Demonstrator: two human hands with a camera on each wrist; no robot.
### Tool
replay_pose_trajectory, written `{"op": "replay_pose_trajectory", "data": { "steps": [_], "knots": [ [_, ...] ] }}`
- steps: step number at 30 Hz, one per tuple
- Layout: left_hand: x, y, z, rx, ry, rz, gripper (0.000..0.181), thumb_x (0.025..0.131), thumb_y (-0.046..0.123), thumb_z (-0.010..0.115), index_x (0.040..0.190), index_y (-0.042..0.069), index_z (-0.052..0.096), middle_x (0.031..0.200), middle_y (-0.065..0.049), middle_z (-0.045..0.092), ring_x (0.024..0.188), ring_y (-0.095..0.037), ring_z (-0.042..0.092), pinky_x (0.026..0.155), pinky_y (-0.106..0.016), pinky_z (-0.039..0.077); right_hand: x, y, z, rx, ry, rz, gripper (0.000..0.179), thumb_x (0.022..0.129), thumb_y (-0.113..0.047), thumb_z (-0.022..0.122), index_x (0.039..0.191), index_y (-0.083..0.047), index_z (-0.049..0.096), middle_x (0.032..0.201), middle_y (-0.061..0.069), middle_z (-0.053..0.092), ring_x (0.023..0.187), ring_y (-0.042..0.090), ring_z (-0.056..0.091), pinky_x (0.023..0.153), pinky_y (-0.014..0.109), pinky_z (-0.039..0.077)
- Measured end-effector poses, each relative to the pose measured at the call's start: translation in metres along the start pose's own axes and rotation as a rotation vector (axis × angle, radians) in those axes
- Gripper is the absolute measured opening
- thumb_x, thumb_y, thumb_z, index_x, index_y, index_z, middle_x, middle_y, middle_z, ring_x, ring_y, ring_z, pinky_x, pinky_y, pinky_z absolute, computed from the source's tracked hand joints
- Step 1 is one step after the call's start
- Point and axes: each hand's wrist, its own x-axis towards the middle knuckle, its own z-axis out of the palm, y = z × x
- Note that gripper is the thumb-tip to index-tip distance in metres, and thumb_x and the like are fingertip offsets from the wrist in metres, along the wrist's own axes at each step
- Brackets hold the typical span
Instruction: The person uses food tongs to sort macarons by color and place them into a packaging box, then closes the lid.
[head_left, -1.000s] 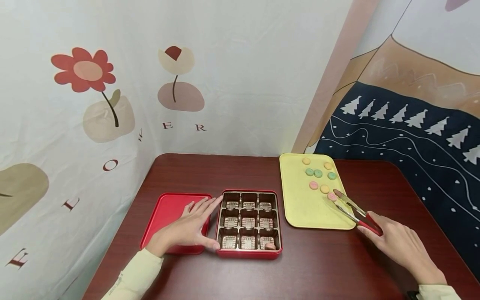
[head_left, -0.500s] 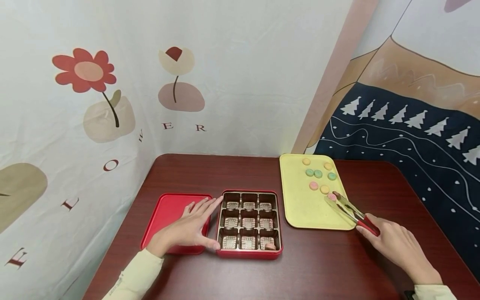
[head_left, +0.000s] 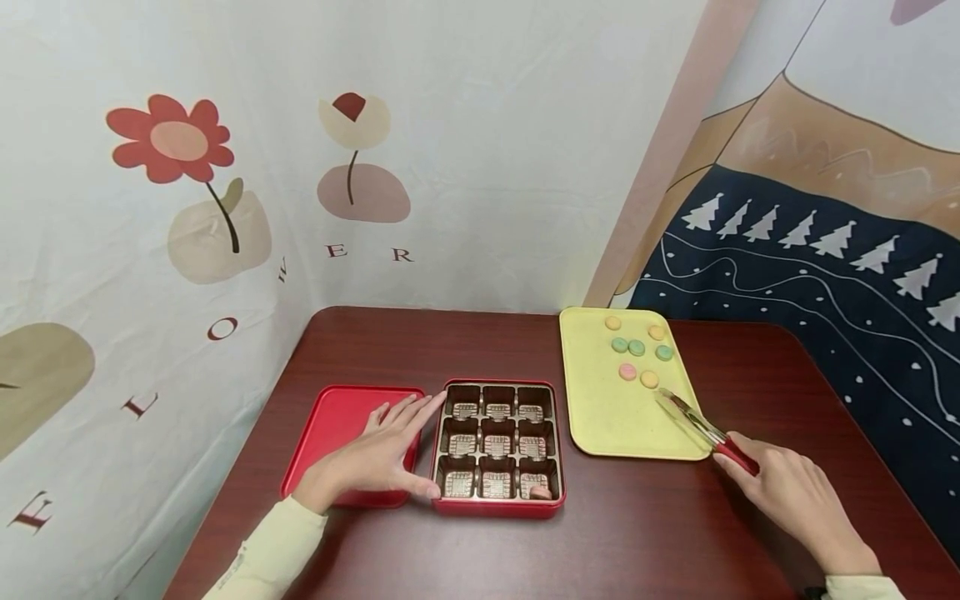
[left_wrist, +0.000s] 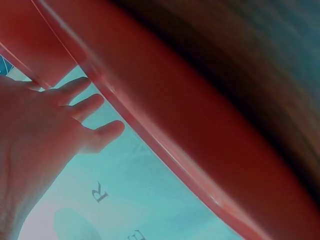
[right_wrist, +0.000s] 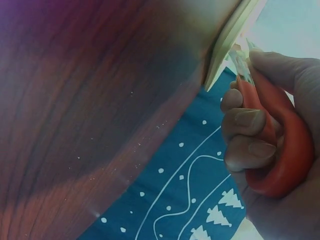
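My right hand (head_left: pixel 798 492) grips the red-handled tongs (head_left: pixel 731 450); in the right wrist view the fingers curl round the red handle (right_wrist: pixel 295 155). The tongs' tips are close together over the right part of the yellow tray (head_left: pixel 600 421). No macaron can be made out between them; the metal may hide one. A pink macaron (head_left: pixel 627 372) and a yellow macaron (head_left: pixel 649 379) lie near the tips. My left hand (head_left: pixel 375 458) is spread with straight fingers, thumb and index finger touching the left side of the red box (head_left: pixel 498 507). A brownish-pink macaron (head_left: pixel 540 493) lies in its near-right compartment.
A red lid (head_left: pixel 333 429) lies on the table left of the box, partly under my left hand. Green macarons (head_left: pixel 636 347) and more yellow macarons (head_left: pixel 612 323) lie on the tray's far half. A curtain (head_left: pixel 480 167) hangs behind the table.
The tongs' tips have come together around the pink macaron by the tray's right side, and that macaron is no longer visible. My left hand stays at the box.
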Motion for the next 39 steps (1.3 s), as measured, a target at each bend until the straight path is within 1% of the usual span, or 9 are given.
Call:
{"op": "replay_pose_trajectory", "data": {
  "steps": [5,11,15,20,25,29,32,36,39],
  "knots": [
    [0.001,0.001,-0.001,0.001,-0.006,-0.004,0.139,0.075,0.080,0.084,0.177,0.021,0.012,0.174,-0.021,0.030,0.161,-0.047,0.020,0.118,-0.080,0.015,-0.001,0.000,0.002,-0.004,0.026,-0.014,0.031,0.091,-0.019,0.089,0.119,-0.007,0.081,0.063,-0.005,0.051,0.057,0.018,0.044,0.047,0.044,0.037],
    [0.000,0.001,-0.001,0.001,-0.006,-0.011,0.139,0.075,0.079,0.085,0.177,0.022,0.011,0.174,-0.020,0.030,0.161,-0.048,0.021,0.118,-0.081,0.015,-0.002,-0.002,0.001,-0.005,0.044,-0.037,0.026,0.091,-0.021,0.089,0.115,-0.013,0.081,0.062,-0.008,0.045,0.057,0.016,0.043,0.047,0.042,0.037],
    [0.000,0.001,-0.001,-0.003,-0.007,-0.011,0.139,0.075,0.079,0.085,0.177,0.022,0.011,0.174,-0.021,0.030,0.161,-0.047,0.020,0.118,-0.081,0.015,-0.002,-0.002,-0.001,-0.007,0.047,-0.057,0.028,0.090,-0.021,0.090,0.114,-0.012,0.081,0.066,-0.006,0.056,0.058,0.015,0.045,0.048,0.042,0.039],
    [0.000,0.001,0.000,-0.007,-0.010,-0.009,0.139,0.075,0.078,0.086,0.177,0.022,0.011,0.174,-0.022,0.030,0.161,-0.048,0.020,0.118,-0.081,0.014,-0.004,-0.002,0.000,0.007,0.052,-0.076,0.031,0.088,-0.021,0.091,0.116,-0.010,0.082,0.079,0.002,0.072,0.060,0.015,0.051,0.049,0.044,0.042],
    [0.000,0.001,-0.001,-0.005,-0.009,-0.011,0.139,0.075,0.078,0.086,0.177,0.022,0.011,0.174,-0.021,0.030,0.161,-0.047,0.020,0.118,-0.081,0.014,-0.001,-0.012,-0.003,0.019,0.101,-0.116,0.036,0.084,-0.019,0.093,0.117,-0.010,0.082,0.089,0.004,0.077,0.062,0.015,0.056,0.050,0.045,0.044],
    [-0.001,0.000,-0.001,-0.002,-0.007,-0.011,0.139,0.075,0.079,0.085,0.177,0.022,0.011,0.174,-0.021,0.030,0.161,-0.048,0.020,0.117,-0.082,0.015,0.004,-0.026,-0.006,0.030,0.117,-0.153,0.036,0.083,-0.020,0.095,0.116,-0.014,0.083,0.082,-0.007,0.071,0.061,0.007,0.046,0.050,0.037,0.040],
    [-0.001,0.000,-0.001,0.000,-0.005,-0.010,0.139,0.075,0.080,0.085,0.177,0.022,0.011,0.174,-0.021,0.030,0.161,-0.048,0.021,0.117,-0.082,0.015,0.007,-0.035,-0.007,0.040,0.124,-0.186,0.033,0.082,-0.021,0.095,0.112,-0.020,0.083,0.076,-0.016,0.062,0.059,0.003,0.039,0.049,0.032,0.034],
    [0.000,-0.001,0.000,0.002,-0.013,-0.009,0.139,0.075,0.079,0.085,0.178,0.023,0.010,0.175,-0.019,0.030,0.161,-0.048,0.020,0.118,-0.081,0.015,0.010,-0.043,-0.010,0.049,0.141,-0.212,0.032,0.080,-0.019,0.096,0.109,-0.021,0.083,0.074,-0.018,0.058,0.058,0.002,0.036,0.049,0.029,0.031],
    [-0.001,0.000,-0.001,-0.005,-0.015,-0.008,0.139,0.075,0.078,0.086,0.177,0.022,0.010,0.174,-0.020,0.030,0.161,-0.048,0.020,0.118,-0.081,0.014,0.011,-0.048,-0.011,0.058,0.148,-0.228,0.034,0.079,-0.017,0.096,0.110,-0.019,0.083,0.076,-0.017,0.061,0.059,0.002,0.038,0.049,0.028,0.032]
  ]
}}
